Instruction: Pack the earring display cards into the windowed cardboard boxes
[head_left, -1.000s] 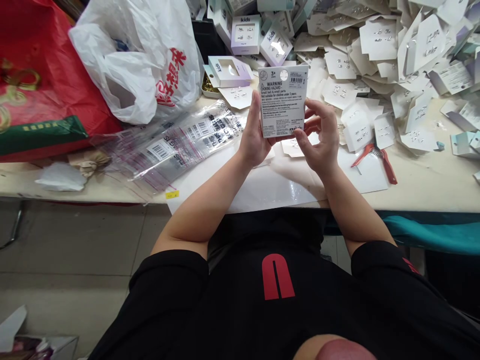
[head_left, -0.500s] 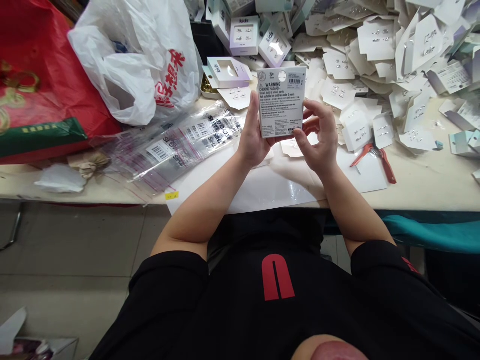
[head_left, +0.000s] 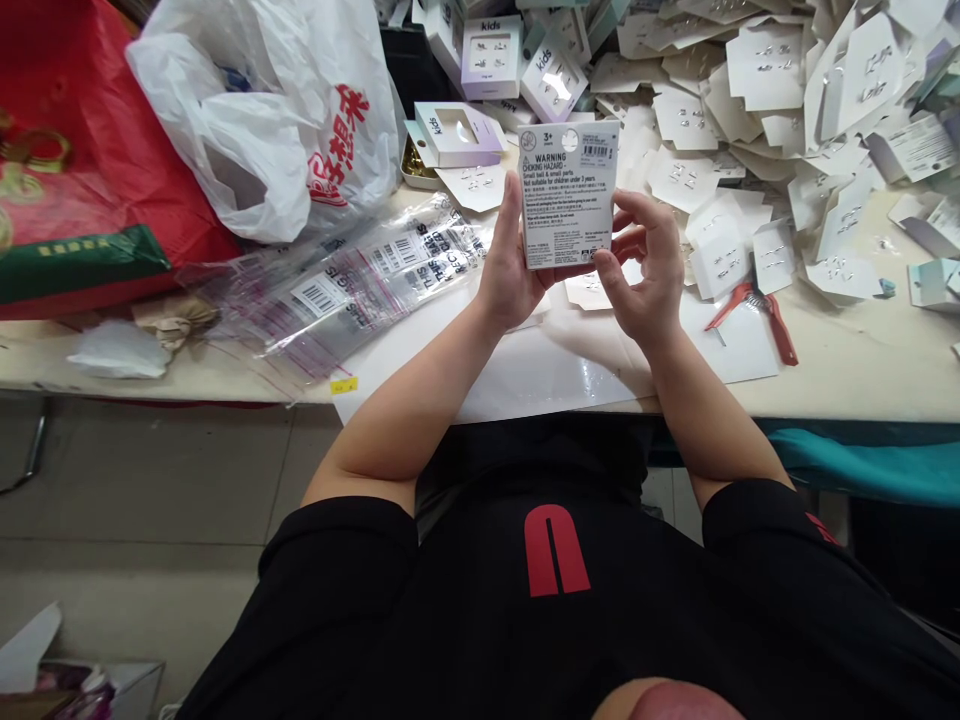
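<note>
A small white box point(head_left: 568, 200) stands upright above the table, its printed back with a choking-hazard warning facing me. My left hand point(head_left: 510, 270) grips it, the thumb along the left edge and the other fingers behind and under it. My right hand point(head_left: 648, 268) is at the opposite side, fingers curled around the right edge and thumb by the lower right corner. Part of the right fingers is hidden behind the box. Under the hands lies a white sheet point(head_left: 540, 378). Red-handled pliers point(head_left: 757, 308) rest to the right of my right hand.
Behind are kids ring-set boxes point(head_left: 491, 62), with a heap of white cards point(head_left: 765, 65) holding small rings at the right. On the left lie clear plastic bags point(head_left: 337, 295), a white carrier bag point(head_left: 262, 110) and a red bag point(head_left: 82, 150). The table edge point(head_left: 862, 408) runs before me.
The box and both hands shift very slightly to the right and up in view. My grip looks the same, and the view itself has moved a little.
</note>
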